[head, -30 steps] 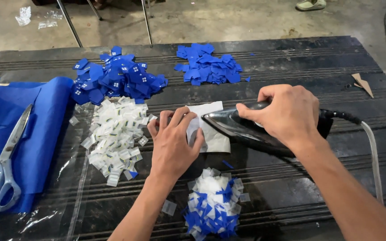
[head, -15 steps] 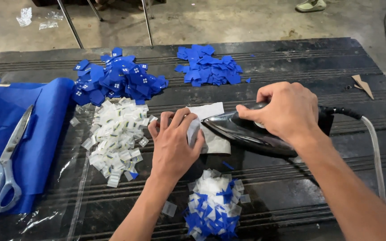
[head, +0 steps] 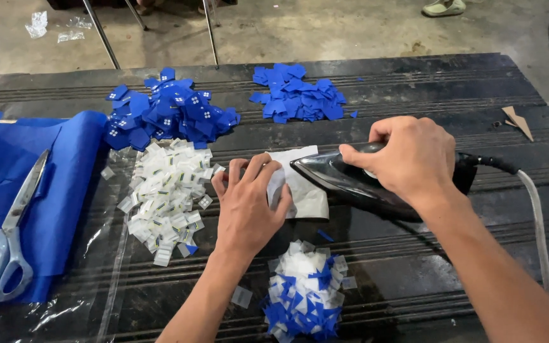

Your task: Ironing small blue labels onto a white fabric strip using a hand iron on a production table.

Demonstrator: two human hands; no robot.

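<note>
- The left hand [head: 247, 204] is laid flat, palm down, fingers spread and pressed on the left part of a white fabric sheet [head: 305, 190] near the centre of the black table [head: 414, 82]; nothing is pinched.
- The right hand [head: 408, 159] is curled shut around the handle of a dark iron [head: 357, 181], the forearm entering from 5 o'clock.
- The iron's pointed nose is aimed toward 9 o'clock and rests on the sheet, just beside the left fingertips; a grey cord [head: 534, 209] trails off toward 4 o'clock.
- At 6 o'clock of the left hand, a small heap of mixed white and blue pieces [head: 303, 289] is seen (nearest the camera).
- At 9 o'clock, a pile of small white rectangular labels [head: 163, 194] is spread on clear plastic.
- Farther toward 9 o'clock, blue cloth [head: 58, 184] is draped over the table edge, with pale-handled scissors [head: 11, 238] lying on it.
- At 11 o'clock, a mound of blue patches with white labels [head: 169, 111] is seen; at 1 o'clock, a plain blue patch pile [head: 300, 92].
- At 3 o'clock, near the table's far right, a tan scrap [head: 517, 121] is seen.
</note>
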